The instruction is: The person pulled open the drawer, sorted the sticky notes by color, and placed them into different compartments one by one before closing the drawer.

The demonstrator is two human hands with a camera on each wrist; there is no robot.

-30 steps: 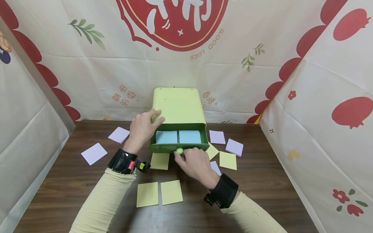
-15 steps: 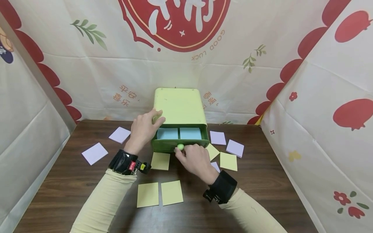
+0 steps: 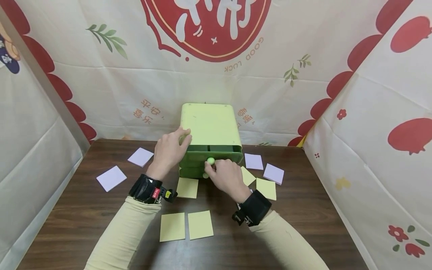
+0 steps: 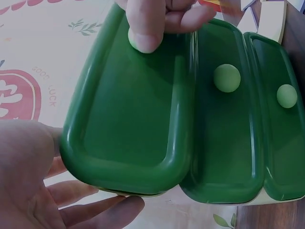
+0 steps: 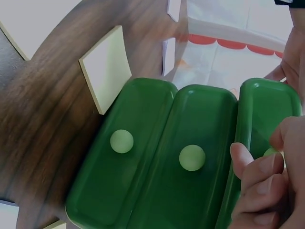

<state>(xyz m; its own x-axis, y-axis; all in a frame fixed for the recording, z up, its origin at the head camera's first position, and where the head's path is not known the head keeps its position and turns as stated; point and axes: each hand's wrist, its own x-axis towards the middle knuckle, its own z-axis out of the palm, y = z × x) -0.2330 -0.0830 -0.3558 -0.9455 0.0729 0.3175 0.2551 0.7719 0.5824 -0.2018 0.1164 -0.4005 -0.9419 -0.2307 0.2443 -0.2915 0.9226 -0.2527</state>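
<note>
A small cabinet (image 3: 210, 123) with a yellow-green shell and green drawers stands at the back of the table. Its top drawer (image 3: 194, 156) juts out a little from the shell, with only a dark gap showing above its front. The right hand (image 3: 227, 178) pinches the round light-green knob (image 3: 210, 161) on that drawer, fingers curled. In the left wrist view the thumb lies over this knob (image 4: 132, 40). The left hand (image 3: 170, 152) rests against the cabinet's upper left side, fingers extended. Two lower drawers, each with its own knob (image 5: 192, 158), sit flush below.
Yellow sticky-note pads (image 3: 172, 227) lie in front of the cabinet and others (image 3: 266, 188) to its right. Purple pads (image 3: 111, 179) are at left and more (image 3: 254, 161) at right. Printed cloth (image 3: 152, 86) walls the table's back and sides.
The right hand has pushed the top drawer inward, away from the person. Two stacks of blue notes seen inside earlier are now hidden. The left hand has stayed on the cabinet's side.
</note>
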